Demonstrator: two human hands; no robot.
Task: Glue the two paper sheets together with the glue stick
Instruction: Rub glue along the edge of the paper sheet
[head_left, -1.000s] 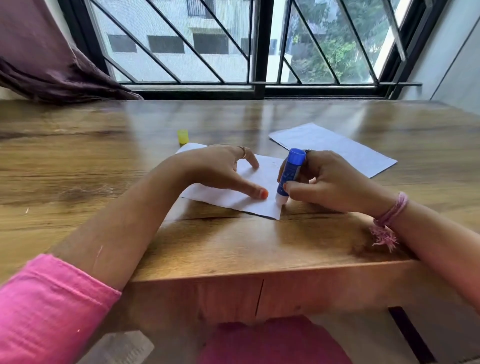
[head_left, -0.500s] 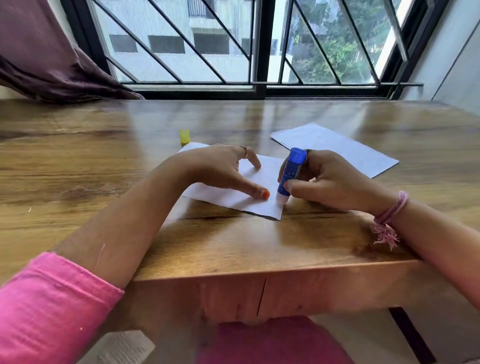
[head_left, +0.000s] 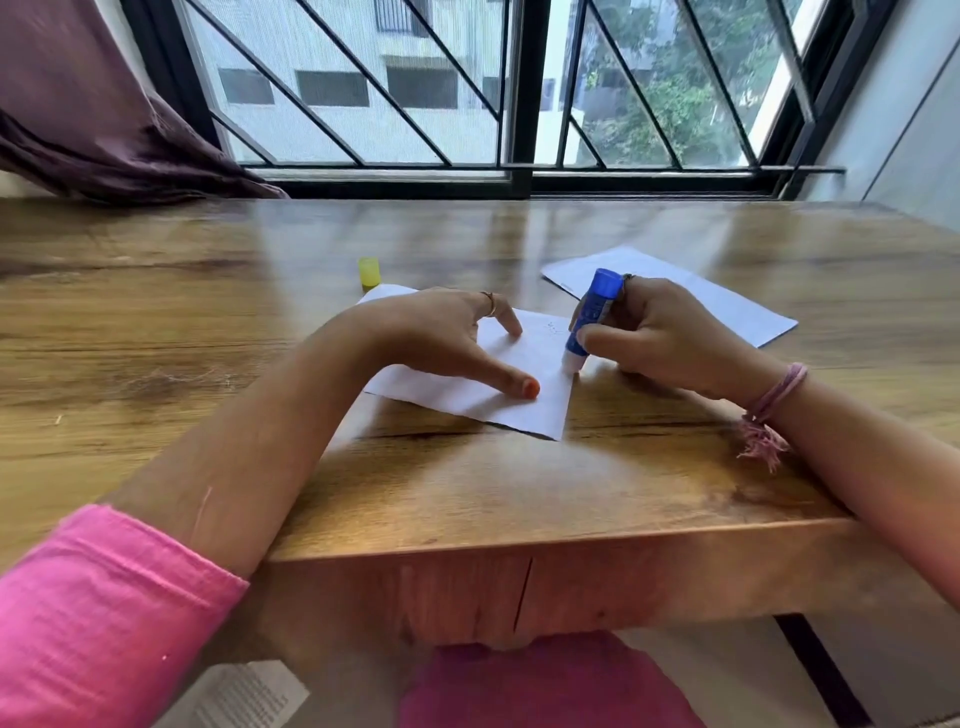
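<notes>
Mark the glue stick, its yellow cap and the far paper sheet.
glue stick (head_left: 592, 318): head view, blue barrel.
yellow cap (head_left: 369, 272): head view, side wall.
far paper sheet (head_left: 727, 306): head view, bare middle.

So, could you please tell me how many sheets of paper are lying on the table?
2. One sheet lies under the left hand, near the table's front edge; the other sheet lies farther back on the right, behind the right hand.
</notes>
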